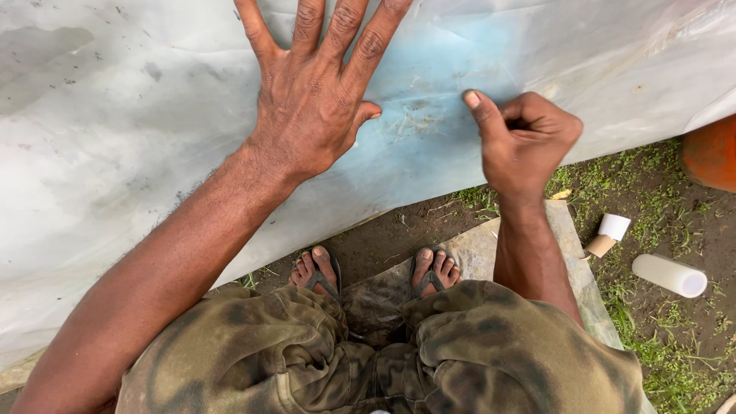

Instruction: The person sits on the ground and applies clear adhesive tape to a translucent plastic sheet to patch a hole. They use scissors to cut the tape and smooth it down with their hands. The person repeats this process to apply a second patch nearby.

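Observation:
A big sheet of translucent white plastic (115,130), dirty and speckled, stretches across the upper part of the view, with a bluish patch (429,100) showing through it in the middle. My left hand (314,84) lies flat on the sheet with its fingers spread, just left of the bluish patch. My right hand (521,134) is curled into a loose fist at the right of the patch, its thumb tip pressed onto the sheet. Whether the fist holds something is hidden.
I stand in sandals (372,272) on bare soil below the sheet's edge. On the grassy ground at the right lie a white plastic tube (671,274) and a small white-and-tan roll (608,234). An orange object (709,153) sits at the right edge.

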